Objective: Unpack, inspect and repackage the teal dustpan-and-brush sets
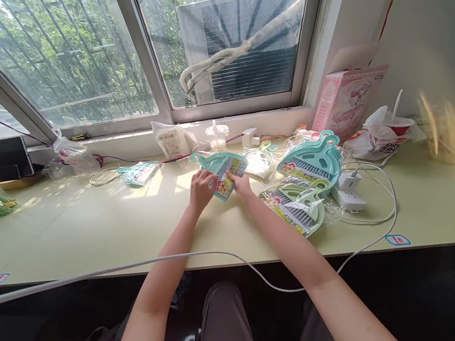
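Observation:
Both my hands are at a teal mini dustpan and brush set (227, 165) with a printed label, held up a little above the table. My left hand (203, 189) pinches its left side near the label. My right hand (241, 184) grips its lower right edge, thumb on the front. To the right lie more packaged sets: a green dustpan set (300, 205) near my right forearm and a teal dustpan set (313, 161) behind it. A pale green set (260, 159) lies farther back, and a smaller teal package (141, 172) is at the left.
A white power strip (349, 198) and looping white cable (393, 198) sit at the right. Another cable (222, 251) crosses in front of my forearms. A pink box (347, 100), a white bag (383, 131), a lidded cup (217, 135) and a black tablet (2, 160) stand along the back.

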{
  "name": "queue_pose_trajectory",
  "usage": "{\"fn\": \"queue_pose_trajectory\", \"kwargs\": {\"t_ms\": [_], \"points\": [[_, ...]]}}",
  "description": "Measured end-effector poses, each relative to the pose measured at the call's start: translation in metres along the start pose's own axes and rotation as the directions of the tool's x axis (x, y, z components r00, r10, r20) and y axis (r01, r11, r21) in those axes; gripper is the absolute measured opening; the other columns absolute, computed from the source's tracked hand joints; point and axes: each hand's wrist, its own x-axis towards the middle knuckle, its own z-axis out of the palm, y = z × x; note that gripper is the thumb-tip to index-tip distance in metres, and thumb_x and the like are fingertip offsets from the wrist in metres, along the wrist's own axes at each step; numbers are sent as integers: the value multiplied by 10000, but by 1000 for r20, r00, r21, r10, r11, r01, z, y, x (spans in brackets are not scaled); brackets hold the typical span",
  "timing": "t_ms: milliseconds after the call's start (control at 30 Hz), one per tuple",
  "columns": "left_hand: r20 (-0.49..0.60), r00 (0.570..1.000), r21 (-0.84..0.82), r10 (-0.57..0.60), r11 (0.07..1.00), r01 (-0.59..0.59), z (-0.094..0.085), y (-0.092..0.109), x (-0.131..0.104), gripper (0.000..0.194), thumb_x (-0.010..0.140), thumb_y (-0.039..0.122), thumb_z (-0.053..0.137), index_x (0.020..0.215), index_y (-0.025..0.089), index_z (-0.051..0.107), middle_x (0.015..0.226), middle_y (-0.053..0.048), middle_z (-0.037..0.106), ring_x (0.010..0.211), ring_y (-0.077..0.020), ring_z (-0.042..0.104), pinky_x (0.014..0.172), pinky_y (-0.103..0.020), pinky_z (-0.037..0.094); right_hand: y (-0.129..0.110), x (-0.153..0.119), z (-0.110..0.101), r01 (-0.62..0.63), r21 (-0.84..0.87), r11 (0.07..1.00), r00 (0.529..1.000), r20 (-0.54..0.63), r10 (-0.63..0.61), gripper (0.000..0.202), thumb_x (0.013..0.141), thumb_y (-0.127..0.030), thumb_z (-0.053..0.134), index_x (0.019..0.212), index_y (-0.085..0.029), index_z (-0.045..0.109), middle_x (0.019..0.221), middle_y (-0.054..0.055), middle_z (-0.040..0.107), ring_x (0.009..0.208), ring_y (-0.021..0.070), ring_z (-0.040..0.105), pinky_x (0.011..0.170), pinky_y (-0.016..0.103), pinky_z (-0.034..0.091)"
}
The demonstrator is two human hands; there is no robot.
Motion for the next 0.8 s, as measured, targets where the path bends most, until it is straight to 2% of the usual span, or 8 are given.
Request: {"fn": "queue_pose_trajectory", "kwargs": {"t_ms": [100,167,233,300,367,467,633,800], "points": [[-280,938,-185,-202,971,154,-1,7,1,437,814,410,712,1212,242,643,1396,-116,521,1328,-293,444,1128,-434,306,-4,2,-2,10,132,991,999,-40,-5,251,697,-148,776,896,-184,626,882,20,748,853,172,708,751,279,600],[-396,771,-452,-499,837,309,-5,5,5,800,745,534,758,1425,250,448,1577,-122,305,1475,-304,253,1178,-436,250,-7,2,-2,26,172,985,1000,-9,-25,251,707,-156,765,917,-186,631,925,24,752,902,173,708,783,284,604],[-151,666,-752,-730,523,402,-9,-2,8,912,747,672,686,1477,236,356,1582,-142,306,1484,-319,257,1154,-454,307,-8,0,0,29,174,984,998,42,-37,251,703,-154,761,922,-180,641,941,26,753,918,174,705,808,292,602],[238,692,-866,-682,173,469,-11,-10,10,876,760,755,599,1416,195,439,1462,-165,486,1399,-348,412,1077,-463,411,-7,-4,4,24,152,988,995,97,-39,244,690,-144,759,908,-165,653,931,35,754,904,179,702,820,306,599],[409,739,-868,-536,20,495,-7,-12,10,801,746,748,622,1290,165,557,1279,-155,639,1272,-351,547,1004,-443,478,-5,-9,8,31,124,992,991,126,-47,234,681,-144,759,894,-153,662,919,44,754,891,186,699,824,320,595],[400,780,-881,-482,32,472,5,-1,5,654,681,579,793,1169,181,616,1148,-100,705,1124,-299,641,939,-390,515,-3,-15,12,91,127,988,993,64,-99,256,698,-202,758,931,-156,662,935,46,751,929,188,693,837,319,584],[398,795,-868,-458,92,488,18,24,0,706,600,393,894,1194,210,560,1169,-84,690,1050,-252,667,882,-360,529,-6,-18,14,205,114,972,977,-83,-197,364,752,-354,718,1049,-162,634,1022,73,734,1001,199,680,831,316,575],[268,769,-894,-581,147,423,17,23,3,634,587,339,881,1112,184,561,1097,-81,704,1042,-265,670,891,-380,538,-5,-30,20,220,81,972,975,-2,-220,409,760,-418,684,1085,-181,612,1115,79,702,1046,195,656,867,313,553]]}}
